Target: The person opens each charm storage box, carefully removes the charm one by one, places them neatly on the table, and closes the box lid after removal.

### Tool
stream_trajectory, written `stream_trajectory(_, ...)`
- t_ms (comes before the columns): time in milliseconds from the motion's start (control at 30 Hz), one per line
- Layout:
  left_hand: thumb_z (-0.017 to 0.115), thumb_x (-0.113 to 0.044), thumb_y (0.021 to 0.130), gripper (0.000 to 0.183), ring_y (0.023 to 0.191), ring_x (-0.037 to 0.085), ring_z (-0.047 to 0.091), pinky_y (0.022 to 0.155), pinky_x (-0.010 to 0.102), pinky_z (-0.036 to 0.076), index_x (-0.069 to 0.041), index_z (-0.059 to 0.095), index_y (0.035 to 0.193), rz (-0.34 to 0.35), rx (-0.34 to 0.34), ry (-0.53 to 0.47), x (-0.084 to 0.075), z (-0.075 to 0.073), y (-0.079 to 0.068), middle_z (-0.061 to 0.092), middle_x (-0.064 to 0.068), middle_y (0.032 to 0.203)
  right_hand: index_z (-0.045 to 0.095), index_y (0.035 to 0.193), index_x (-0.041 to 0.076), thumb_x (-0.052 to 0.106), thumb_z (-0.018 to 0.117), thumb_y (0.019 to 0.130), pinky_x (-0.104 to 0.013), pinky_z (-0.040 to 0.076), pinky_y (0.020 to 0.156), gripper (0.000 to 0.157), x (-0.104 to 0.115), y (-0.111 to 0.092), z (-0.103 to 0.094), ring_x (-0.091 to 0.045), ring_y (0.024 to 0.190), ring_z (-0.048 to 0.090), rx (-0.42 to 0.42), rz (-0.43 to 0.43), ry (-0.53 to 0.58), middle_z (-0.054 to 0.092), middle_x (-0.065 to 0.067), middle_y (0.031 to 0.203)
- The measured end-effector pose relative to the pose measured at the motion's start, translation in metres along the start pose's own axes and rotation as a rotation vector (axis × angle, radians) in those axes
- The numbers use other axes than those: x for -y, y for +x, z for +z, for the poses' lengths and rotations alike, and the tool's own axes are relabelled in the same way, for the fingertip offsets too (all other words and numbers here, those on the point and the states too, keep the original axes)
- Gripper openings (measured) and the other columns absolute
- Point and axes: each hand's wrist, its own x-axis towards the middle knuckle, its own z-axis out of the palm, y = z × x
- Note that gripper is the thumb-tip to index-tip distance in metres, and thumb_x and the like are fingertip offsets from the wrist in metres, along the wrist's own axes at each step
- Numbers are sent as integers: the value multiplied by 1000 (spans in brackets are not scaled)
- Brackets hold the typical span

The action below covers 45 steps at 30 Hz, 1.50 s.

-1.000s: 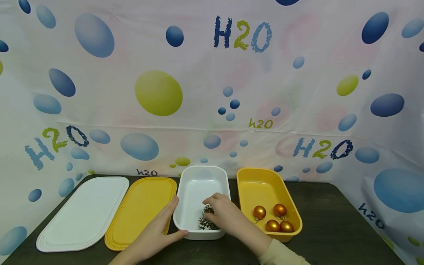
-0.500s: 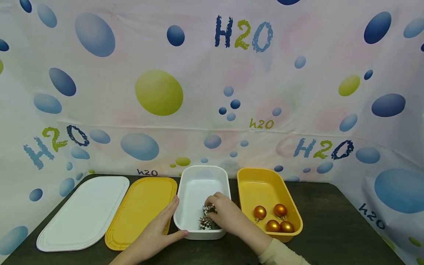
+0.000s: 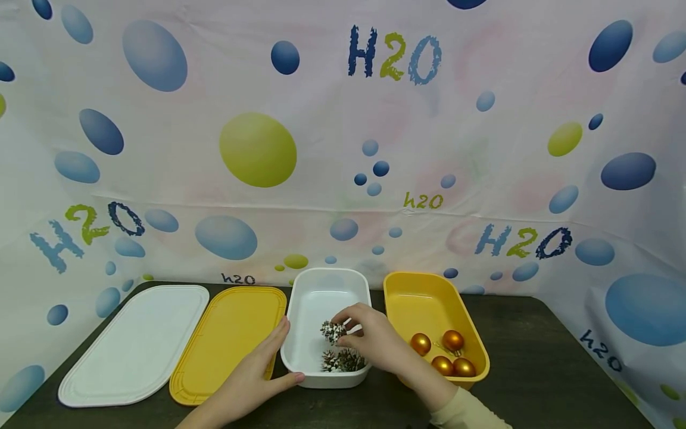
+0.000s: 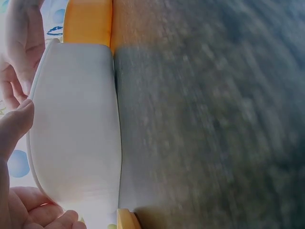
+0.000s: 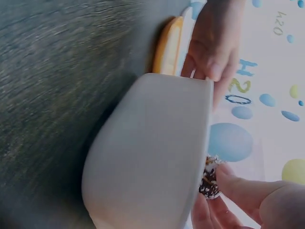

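My right hand (image 3: 382,338) pinches a white-tipped pine cone (image 3: 331,332) between thumb and fingers, raised inside the white container (image 3: 311,316). The right wrist view shows this cone (image 5: 209,179) beside the container's rim. Below it, several similar pine cones (image 3: 349,360) lie at the container's near end, partly covered by the hand. My left hand (image 3: 254,369) holds the container's near left corner. Its thumb (image 4: 21,119) touches the rim in the left wrist view, and its fingers (image 4: 45,212) bear against the side wall.
To the right, a yellow container (image 3: 412,310) holds several golden baubles (image 3: 452,341). A yellow lid (image 3: 236,333) and a white lid (image 3: 136,339) lie on the dark table (image 3: 536,369) at left. A patterned curtain (image 3: 332,119) hangs behind the table.
My right hand has lifted a pine cone from the near end of the white container, shifting slightly up and to the right. Other cones now show below it. The left hand stays put.
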Motion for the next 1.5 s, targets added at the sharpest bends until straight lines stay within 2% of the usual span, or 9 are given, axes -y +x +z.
stream_trajectory(300, 69, -59, 77, 99, 141, 29, 20, 108, 54, 26, -9, 25, 151, -6, -5, 5, 3, 1, -2, 16, 6, 156, 67, 108, 12, 16, 75, 83, -26, 53, 76, 27, 4, -7, -8, -19, 92, 62, 22, 35, 132, 62, 1, 106)
stream_trajectory(467, 69, -60, 77, 99, 140, 31, 21, 107, 55, 26, -9, 26, 151, 7, -10, -2, 3, 0, -3, 18, 8, 156, 66, 111, 13, 15, 73, 85, -25, 53, 78, 27, 9, -16, -9, -19, 96, 62, 81, 47, 254, 62, 1, 110)
stream_trajectory(633, 68, -60, 78, 98, 140, 29, 21, 107, 54, 26, -10, 26, 151, 6, 0, -16, 2, -2, -3, 18, 7, 156, 65, 111, 13, 11, 71, 85, -24, 53, 80, 27, 13, -26, -5, -14, 97, 62, 171, -36, 341, 62, 0, 110)
stream_trajectory(767, 68, -58, 79, 96, 140, 28, 20, 107, 54, 26, -9, 26, 151, 13, 5, -23, 4, -3, -3, 17, 6, 156, 64, 113, 11, 10, 70, 86, -24, 53, 79, 28, 15, -35, 4, -9, 97, 62, 282, -114, 408, 62, 1, 108)
stream_trajectory(933, 70, -53, 81, 94, 141, 27, 20, 107, 54, 27, -10, 24, 151, 20, 6, -25, 5, -4, -1, 16, 5, 156, 64, 114, 10, 11, 69, 87, -20, 53, 76, 28, 16, -41, 20, -2, 97, 60, 395, -149, 395, 61, 5, 109)
stream_trajectory(1100, 71, -51, 81, 94, 141, 28, 20, 107, 54, 26, -10, 24, 151, 20, 14, -31, 4, -6, 0, 16, 6, 156, 64, 114, 10, 11, 68, 88, -17, 52, 74, 26, 14, -42, 33, 1, 96, 58, 458, -168, 352, 60, 6, 112)
stream_trajectory(1500, 69, -51, 82, 92, 141, 28, 20, 107, 54, 26, -9, 25, 151, 46, 26, -38, 3, -7, -1, 17, 8, 156, 62, 112, 6, 10, 67, 89, -14, 50, 73, 24, 8, -36, 52, 5, 92, 58, 529, -177, 248, 62, 5, 109)
